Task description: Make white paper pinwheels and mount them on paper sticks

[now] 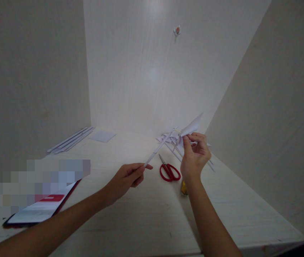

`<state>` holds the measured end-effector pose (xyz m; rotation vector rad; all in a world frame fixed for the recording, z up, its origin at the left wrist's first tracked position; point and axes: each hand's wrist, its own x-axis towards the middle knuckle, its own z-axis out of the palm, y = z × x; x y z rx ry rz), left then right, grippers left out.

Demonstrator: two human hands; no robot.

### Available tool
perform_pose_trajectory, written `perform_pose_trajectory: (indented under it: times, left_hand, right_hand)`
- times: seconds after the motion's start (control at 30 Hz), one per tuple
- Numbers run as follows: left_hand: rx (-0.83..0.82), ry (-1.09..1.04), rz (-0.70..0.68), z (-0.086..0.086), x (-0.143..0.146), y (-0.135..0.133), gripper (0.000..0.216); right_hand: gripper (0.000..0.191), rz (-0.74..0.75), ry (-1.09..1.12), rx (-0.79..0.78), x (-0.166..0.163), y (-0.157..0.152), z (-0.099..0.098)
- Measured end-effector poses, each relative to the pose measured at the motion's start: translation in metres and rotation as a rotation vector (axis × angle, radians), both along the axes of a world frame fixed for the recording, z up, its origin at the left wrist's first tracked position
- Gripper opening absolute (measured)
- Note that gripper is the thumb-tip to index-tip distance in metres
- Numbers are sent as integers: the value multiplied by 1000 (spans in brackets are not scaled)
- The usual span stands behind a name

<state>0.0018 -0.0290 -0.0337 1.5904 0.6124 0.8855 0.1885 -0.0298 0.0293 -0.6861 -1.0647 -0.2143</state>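
Observation:
My left hand (126, 177) pinches the near end of a thin rolled white paper stick (159, 148) that slants up and away to the right. My right hand (194, 153) is raised above the table, fingers closed on a folded white paper piece (192, 127) at the stick's far end. Both hands hold this paper assembly in the air over the white table (146, 221). Behind it lies a heap of more rolled paper sticks (172, 141).
Red-handled scissors (169, 171) lie on the table under my hands. A small yellow object (184, 187) shows by my right wrist. A phone (41, 207) lies at the left. More paper sticks (70, 140) and a paper sheet (101, 136) rest at the back left. White walls enclose three sides.

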Motion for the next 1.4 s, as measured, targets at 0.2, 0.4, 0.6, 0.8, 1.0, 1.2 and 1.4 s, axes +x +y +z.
perform_pose_trajectory:
  times: [0.2, 0.4, 0.6, 0.8, 1.0, 1.2, 1.4]
  left_hand:
    - [26, 5, 8, 0, 0, 0, 46]
    - [72, 27, 18, -2, 0, 2, 46]
    - [125, 46, 54, -1, -1, 1, 43]
    - [154, 57, 75, -2, -1, 1, 42]
    - [157, 71, 92, 0, -2, -2, 41]
    - [144, 67, 79, 3, -1, -2, 39]
    - [83, 35, 50, 1, 1, -1, 40]
  right_hand:
    - [4, -22, -5, -14, 1, 0, 0]
    - [4, -70, -74, -13, 1, -1, 1]
    - [5, -200, -137, -41, 4, 0, 0]
    - [5, -252, -171, -79, 4, -4, 1]
    - [8, -280, -185, -86, 4, -3, 1]
    - [9, -299, -185, -97, 3, -5, 1]
    - [13, -272, -179, -132, 0, -7, 2]
